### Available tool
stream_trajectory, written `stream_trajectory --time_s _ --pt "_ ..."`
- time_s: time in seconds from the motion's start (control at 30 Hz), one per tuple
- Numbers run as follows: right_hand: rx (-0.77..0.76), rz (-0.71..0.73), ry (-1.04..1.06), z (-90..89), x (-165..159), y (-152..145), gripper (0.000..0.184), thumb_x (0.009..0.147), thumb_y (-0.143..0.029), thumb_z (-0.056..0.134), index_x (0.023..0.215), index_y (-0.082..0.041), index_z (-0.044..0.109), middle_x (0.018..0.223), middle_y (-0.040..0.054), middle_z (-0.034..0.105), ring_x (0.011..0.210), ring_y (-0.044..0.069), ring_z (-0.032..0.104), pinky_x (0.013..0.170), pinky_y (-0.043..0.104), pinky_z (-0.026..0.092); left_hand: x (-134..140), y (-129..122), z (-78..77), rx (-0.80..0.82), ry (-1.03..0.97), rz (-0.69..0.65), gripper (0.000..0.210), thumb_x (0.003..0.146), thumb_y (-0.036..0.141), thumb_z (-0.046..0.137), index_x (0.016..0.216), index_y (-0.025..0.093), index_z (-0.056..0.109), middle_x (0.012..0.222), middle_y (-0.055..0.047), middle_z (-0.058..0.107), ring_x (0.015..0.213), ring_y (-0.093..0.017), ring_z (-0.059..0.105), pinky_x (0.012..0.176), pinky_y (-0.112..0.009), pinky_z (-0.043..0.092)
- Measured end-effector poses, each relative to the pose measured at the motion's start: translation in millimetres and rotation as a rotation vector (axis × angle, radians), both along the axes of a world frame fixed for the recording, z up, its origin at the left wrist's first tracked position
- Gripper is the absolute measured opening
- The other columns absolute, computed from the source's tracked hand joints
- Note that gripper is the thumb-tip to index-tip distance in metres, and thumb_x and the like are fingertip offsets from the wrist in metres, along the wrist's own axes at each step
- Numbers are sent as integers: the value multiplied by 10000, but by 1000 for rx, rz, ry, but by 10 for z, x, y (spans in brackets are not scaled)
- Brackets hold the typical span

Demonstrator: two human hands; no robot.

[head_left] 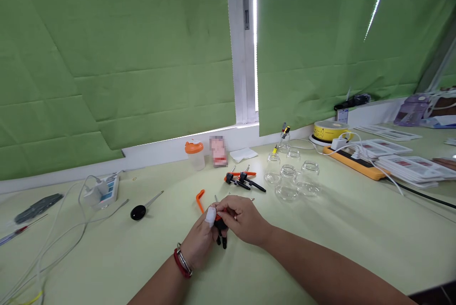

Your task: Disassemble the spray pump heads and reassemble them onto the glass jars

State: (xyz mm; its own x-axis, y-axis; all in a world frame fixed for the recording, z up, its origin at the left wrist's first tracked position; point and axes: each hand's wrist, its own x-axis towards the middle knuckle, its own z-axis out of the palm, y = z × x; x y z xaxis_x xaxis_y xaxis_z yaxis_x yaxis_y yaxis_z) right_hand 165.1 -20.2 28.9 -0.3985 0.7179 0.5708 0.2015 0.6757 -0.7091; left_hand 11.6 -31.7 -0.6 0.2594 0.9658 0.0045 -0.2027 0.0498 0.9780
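My left hand point(199, 241), with white wrapping on one digit, is closed around a small black and orange part point(221, 223). Two black prongs of it hang below my fingers. My right hand point(245, 219) pinches the top of the same part; the fingertips hide most of it. A bent orange piece point(200, 196) rises just beyond my left hand, and whether it joins the held part I cannot tell. Farther back lie two black and orange assemblies point(245, 180) with metal rods. A black disc with a metal rod point(138, 212) lies to the left.
Several clear glass jars point(287, 186) stand right of centre, one holding yellow-handled tools. An orange-lidded cup point(195, 157) is by the wall. An orange power strip point(356, 163) and stacked white cards point(409, 168) occupy the right. White cables point(80, 222) trail across the left.
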Motion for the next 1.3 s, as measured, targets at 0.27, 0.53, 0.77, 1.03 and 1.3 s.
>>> stream_trajectory --time_s 0.27,0.53,0.77,1.03,1.3 --pt "275 56 -186 -27 14 36 287 748 -124 595 1016 -214 645 1108 55 627 987 185 566 888 315 439 -35 6 123 -21 -134 -80 386 896 499 420 1088 218 602 998 -68 627 878 -183 553 801 -345 429" --pt "383 64 -283 -6 102 93 391 786 -61 510 1146 -203 563 1202 81 556 1032 199 504 928 369 407 -146 89 166 109 -37 -159 327 894 431 467 1065 214 642 1042 -63 629 956 -199 528 901 -368 382" --pt "436 9 -290 -29 118 136 361 802 -28 475 1098 -204 584 1142 80 568 1016 205 479 927 388 398 -201 103 173 120 146 -78 398 860 445 513 1208 259 568 930 -30 565 780 -149 448 685 -288 378" --pt "334 136 -228 -68 68 113 265 850 -73 439 981 -204 628 1110 70 595 988 179 538 867 330 453 -107 64 166 88 140 -138 290 756 344 660 995 202 576 785 27 498 602 -83 406 566 -244 358" --pt "101 -159 -155 -135 78 135 181 845 -133 426 976 -190 537 892 55 604 786 162 557 693 289 436 -139 157 135 37 -1 176 209 778 297 617 934 202 515 723 52 493 584 -77 451 540 -221 373"
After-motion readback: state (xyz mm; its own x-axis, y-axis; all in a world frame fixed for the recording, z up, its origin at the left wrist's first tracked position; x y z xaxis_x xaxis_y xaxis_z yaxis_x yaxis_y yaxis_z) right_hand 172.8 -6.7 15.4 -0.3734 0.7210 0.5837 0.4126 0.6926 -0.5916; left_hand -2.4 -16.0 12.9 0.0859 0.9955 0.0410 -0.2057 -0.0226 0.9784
